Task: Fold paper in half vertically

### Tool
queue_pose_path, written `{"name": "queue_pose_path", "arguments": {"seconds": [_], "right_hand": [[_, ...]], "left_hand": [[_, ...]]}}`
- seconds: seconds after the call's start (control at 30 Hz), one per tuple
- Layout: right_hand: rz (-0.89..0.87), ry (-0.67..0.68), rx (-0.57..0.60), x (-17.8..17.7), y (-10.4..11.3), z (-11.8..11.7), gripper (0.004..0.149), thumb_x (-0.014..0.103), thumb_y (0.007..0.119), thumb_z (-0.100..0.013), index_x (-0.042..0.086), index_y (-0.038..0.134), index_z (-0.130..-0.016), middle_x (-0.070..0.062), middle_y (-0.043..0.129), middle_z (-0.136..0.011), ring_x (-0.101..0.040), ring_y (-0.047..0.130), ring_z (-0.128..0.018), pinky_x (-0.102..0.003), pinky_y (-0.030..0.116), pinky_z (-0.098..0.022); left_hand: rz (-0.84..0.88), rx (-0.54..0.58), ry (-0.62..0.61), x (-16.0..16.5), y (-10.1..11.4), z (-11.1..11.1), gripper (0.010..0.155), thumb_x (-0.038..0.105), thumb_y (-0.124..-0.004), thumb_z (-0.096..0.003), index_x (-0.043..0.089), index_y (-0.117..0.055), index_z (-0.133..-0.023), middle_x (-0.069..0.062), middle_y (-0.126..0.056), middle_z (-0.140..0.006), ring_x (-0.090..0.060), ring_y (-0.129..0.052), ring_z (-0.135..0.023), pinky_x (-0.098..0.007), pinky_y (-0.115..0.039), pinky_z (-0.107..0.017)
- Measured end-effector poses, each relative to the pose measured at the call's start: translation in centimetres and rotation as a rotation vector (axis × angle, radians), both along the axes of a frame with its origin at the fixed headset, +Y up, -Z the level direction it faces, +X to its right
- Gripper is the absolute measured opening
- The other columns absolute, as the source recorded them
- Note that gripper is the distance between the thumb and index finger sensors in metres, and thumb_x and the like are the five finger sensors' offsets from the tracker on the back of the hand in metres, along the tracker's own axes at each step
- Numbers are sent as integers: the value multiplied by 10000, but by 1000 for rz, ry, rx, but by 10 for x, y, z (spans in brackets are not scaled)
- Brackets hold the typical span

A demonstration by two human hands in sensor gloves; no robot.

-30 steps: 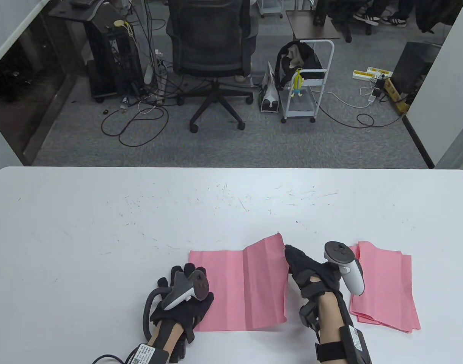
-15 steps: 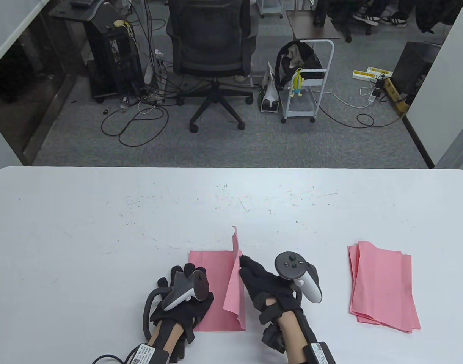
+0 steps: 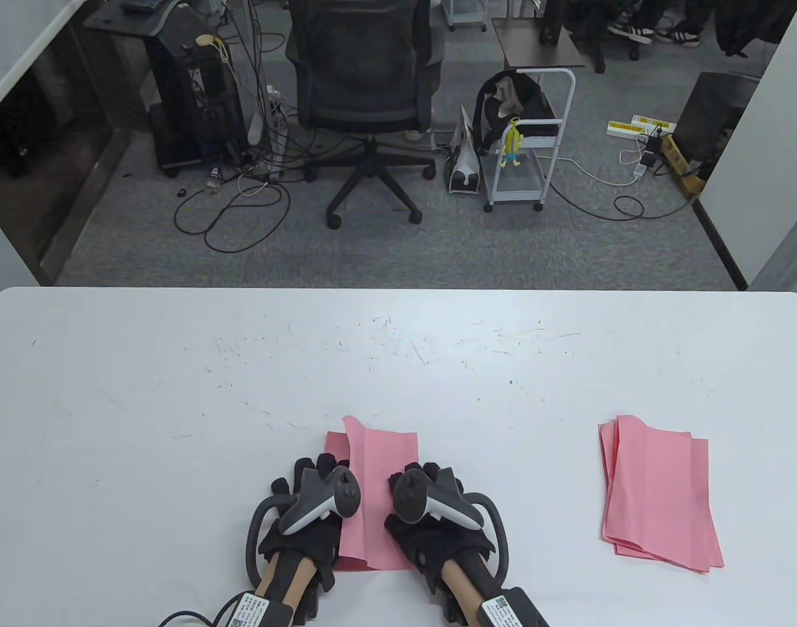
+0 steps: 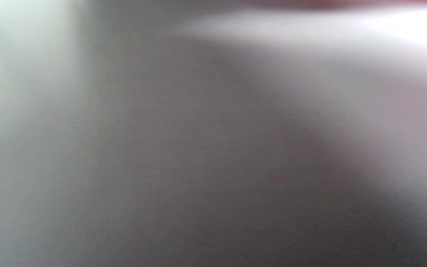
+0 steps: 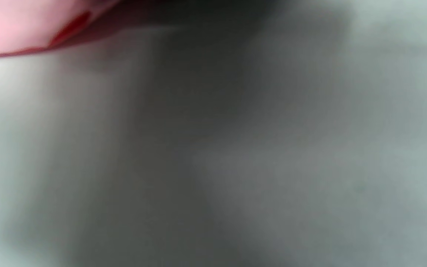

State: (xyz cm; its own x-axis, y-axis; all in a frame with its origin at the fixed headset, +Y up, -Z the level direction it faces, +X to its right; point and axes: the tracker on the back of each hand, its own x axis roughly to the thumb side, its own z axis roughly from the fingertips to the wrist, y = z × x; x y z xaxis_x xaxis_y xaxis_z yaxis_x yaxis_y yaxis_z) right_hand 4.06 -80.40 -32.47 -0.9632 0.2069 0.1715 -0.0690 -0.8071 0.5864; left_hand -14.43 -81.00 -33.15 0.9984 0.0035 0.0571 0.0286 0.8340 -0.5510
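The pink paper (image 3: 378,496) lies near the front edge of the white table (image 3: 176,392), slightly left of centre, folded over on itself along a vertical line. The top layer is not aligned: its far left corner projects past the layer beneath.

The left hand (image 3: 310,516) rests flat on the paper's left edge, fingers extended, gripping nothing. The right hand (image 3: 431,516) rests on the paper's right edge, fingers spread and pressing down, also gripping nothing. One tracker is strapped to the back of each hand.

A stack of pink sheets (image 3: 659,493) lies near the front right corner, well apart from both hands; its sheet count cannot be determined. The table surface toward the far edge and the left edge is bare, with faint scratches.

Both wrist views are blurred; the right wrist view shows only a pink paper edge (image 5: 13,26) at its upper left.

Count: one folded paper, one stack, two hands.
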Motion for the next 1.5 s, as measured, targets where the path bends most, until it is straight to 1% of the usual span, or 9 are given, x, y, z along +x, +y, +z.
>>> {"name": "queue_pose_path", "arguments": {"seconds": [0.2, 0.3, 0.43, 0.57, 0.8, 1.0, 1.2, 1.27, 1.5], "right_hand": [[1, 2, 4, 0, -2, 1, 683, 533, 548, -519, 320, 198, -1065, -1, 96, -1146, -302, 89, -1059, -577, 174, -759], [-5, 1, 3, 0, -3, 1, 684, 536, 546, -518, 321, 195, -1064, 2, 91, -1145, -299, 82, -1057, -574, 164, -757], [-4, 1, 2, 0, -3, 2, 684, 535, 544, -519, 321, 192, -1064, 2, 89, -1144, -299, 79, -1057, -575, 162, -757], [-5, 2, 0, 0, -3, 1, 686, 536, 543, -518, 320, 189, -1064, 3, 85, -1143, -300, 75, -1056, -576, 158, -756], [-6, 4, 0, 1, -3, 2, 684, 539, 538, -518, 323, 184, -1062, 4, 79, -1142, -297, 69, -1055, -573, 153, -756], [-6, 4, 0, 1, -3, 2, 685, 540, 537, -517, 326, 182, -1062, 5, 77, -1141, -296, 66, -1055, -572, 150, -755], [-5, 4, 0, 1, -3, 2, 685, 541, 535, -517, 327, 180, -1062, 9, 77, -1141, -295, 65, -1054, -571, 150, -755], [-5, 4, -1, 1, -3, 2, 686, 542, 535, -516, 328, 178, -1062, 9, 76, -1141, -293, 65, -1054, -570, 149, -756], [-3, 4, 0, 1, -3, 2, 685, 544, 533, -515, 330, 178, -1061, 10, 75, -1141, -292, 65, -1055, -569, 149, -756]], "left_hand": [[-2, 7, -1, 0, 2, -1, 787, 689, -356, -511, 362, -23, -1145, 27, 41, -1240, -368, -25, -1144, -671, -179, -812], [10, 43, 7, -10, 12, -4, 756, 668, -409, -525, 402, -88, -1156, 73, -62, -1273, -317, -109, -1183, -649, -199, -831], [97, 140, 132, -38, 27, -10, 714, 613, -442, -547, 407, -177, -1176, 63, -144, -1290, -306, -127, -1189, -641, -220, -838], [177, 221, 189, -50, 41, -9, 710, 597, -456, -555, 394, -192, -1182, 49, -148, -1291, -313, -111, -1183, -641, -222, -835], [124, 247, 10, -3, 54, 3, 723, 609, -457, -552, 402, -163, -1179, 62, -130, -1287, -297, -82, -1184, -632, -213, -846], [56, 170, -89, 22, 39, 8, 737, 619, -449, -549, 400, -124, -1174, 71, -65, -1285, -282, -60, -1184, -626, -203, -853], [-27, 47, -59, 9, 9, 1, 730, 623, -436, -548, 394, -115, -1163, 73, -71, -1275, -293, -72, -1177, -626, -214, -850], [22, 6, -55, 3, 1, 0, 738, 655, -368, -522, 412, -39, -1136, 103, 16, -1242, -295, -38, -1163, -631, -190, -841], [20, 20, -54, 3, 1, 1, 739, 652, -369, -522, 408, -43, -1139, 101, 19, -1243, -300, -23, -1162, -634, -171, -839]]}}
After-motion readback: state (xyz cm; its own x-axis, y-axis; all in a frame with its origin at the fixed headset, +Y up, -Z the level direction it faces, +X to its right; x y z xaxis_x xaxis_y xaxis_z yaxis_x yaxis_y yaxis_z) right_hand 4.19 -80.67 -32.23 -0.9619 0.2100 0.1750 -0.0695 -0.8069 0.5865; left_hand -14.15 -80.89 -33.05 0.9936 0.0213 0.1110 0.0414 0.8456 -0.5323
